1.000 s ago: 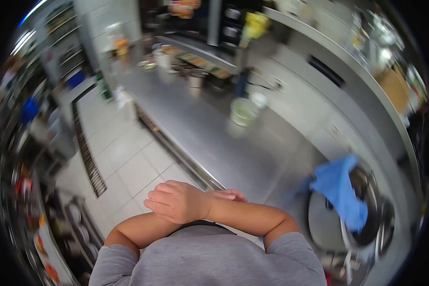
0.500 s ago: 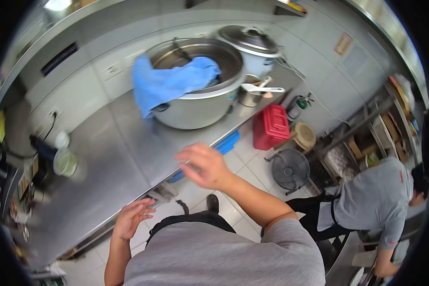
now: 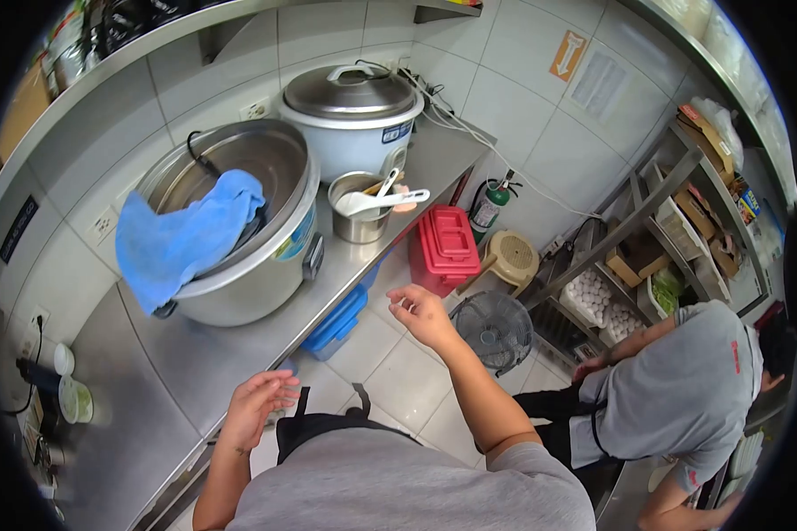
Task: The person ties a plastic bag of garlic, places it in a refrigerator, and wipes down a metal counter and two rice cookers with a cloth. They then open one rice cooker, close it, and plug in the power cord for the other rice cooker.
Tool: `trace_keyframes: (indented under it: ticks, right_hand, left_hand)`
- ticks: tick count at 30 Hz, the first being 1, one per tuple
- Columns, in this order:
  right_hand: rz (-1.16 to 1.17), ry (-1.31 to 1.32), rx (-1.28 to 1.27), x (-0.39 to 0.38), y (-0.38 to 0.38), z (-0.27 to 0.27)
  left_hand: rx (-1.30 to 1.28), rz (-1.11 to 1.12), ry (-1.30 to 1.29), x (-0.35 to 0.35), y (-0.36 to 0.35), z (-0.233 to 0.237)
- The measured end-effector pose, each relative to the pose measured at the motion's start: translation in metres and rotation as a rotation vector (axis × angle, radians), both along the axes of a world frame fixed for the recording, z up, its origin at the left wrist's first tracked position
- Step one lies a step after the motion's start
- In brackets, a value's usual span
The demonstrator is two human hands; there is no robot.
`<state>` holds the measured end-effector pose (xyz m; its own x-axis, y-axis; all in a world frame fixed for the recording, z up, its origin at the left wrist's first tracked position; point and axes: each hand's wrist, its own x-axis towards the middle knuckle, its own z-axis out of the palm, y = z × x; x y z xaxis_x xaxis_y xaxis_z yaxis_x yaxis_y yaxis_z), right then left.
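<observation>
My left hand (image 3: 259,407) hangs in the air by the front edge of the steel counter (image 3: 164,372), fingers stretched loosely and holding nothing. Out past the counter edge, over the tiled floor, is my right hand (image 3: 423,315); its fingers are bent but apart, with nothing in them. Nearest on the counter stands a big rice cooker (image 3: 248,296), lidless, with a steel inner pot (image 3: 173,164). A blue cloth (image 3: 181,234) drapes over its rim, and a black cord lies in the pot. Beside it, a small steel pot (image 3: 360,228) holds white-handled utensils (image 3: 385,200).
Behind stands a second rice cooker (image 3: 345,142) with its lid on. Below are a blue-lidded box (image 3: 335,319), a red container (image 3: 445,248), a stool (image 3: 510,257), a floor fan (image 3: 492,332) and a fire extinguisher (image 3: 489,211). A co-worker (image 3: 673,380) bends beside shelves (image 3: 646,239) at right.
The view has swung right, so the cookers now appear further left and nearer. My right hand has moved away from the counter edge, over the floor. The co-worker's arm has shifted toward the shelves.
</observation>
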<state>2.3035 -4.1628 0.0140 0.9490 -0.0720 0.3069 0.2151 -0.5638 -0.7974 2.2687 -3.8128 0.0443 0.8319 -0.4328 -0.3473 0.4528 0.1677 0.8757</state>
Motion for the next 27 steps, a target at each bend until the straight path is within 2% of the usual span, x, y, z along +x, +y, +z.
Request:
trace_keyframes:
  ticks: [2, 6, 8, 10, 14, 16, 18, 19, 23, 27]
  right_hand:
    - [-0.078, 0.141, 0.016, 0.025, -0.023, -0.019]
    - [-0.139, 0.225, -0.021, 0.084, -0.081, -0.087]
    - [-0.158, 0.333, -0.082, 0.111, -0.111, -0.105]
    - [-0.198, 0.371, -0.023, 0.134, -0.132, -0.097]
    - [-0.268, 0.248, -0.131, 0.181, -0.166, -0.055]
    - [-0.278, 0.214, -0.278, 0.213, -0.179, -0.043]
    - [-0.267, 0.168, -0.338, 0.245, -0.186, -0.042]
    - [-0.243, 0.108, -0.398, 0.261, -0.189, -0.046]
    - [-0.116, 0.024, -0.428, 0.335, -0.216, -0.101]
    - [0.081, 0.013, -0.509, 0.399, -0.221, -0.170]
  left_hand:
    - [0.030, 0.003, -0.026, 0.013, -0.002, 0.004]
    - [0.196, 0.119, -0.206, 0.043, 0.009, 0.030]
    - [0.263, 0.247, -0.430, 0.063, 0.019, 0.051]
    - [0.213, 0.293, -0.542, 0.084, 0.027, 0.070]
    - [0.012, 0.386, -0.809, 0.135, 0.007, 0.098]
    - [-0.044, 0.354, -0.834, 0.162, -0.025, 0.103]
    - [-0.113, 0.115, -0.841, 0.185, -0.058, 0.101]
    - [-0.123, 0.078, -0.807, 0.192, -0.082, 0.103]
    - [-0.137, -0.061, -0.741, 0.214, -0.152, 0.099]
    - [-0.047, -0.046, -0.688, 0.255, -0.215, 0.082]
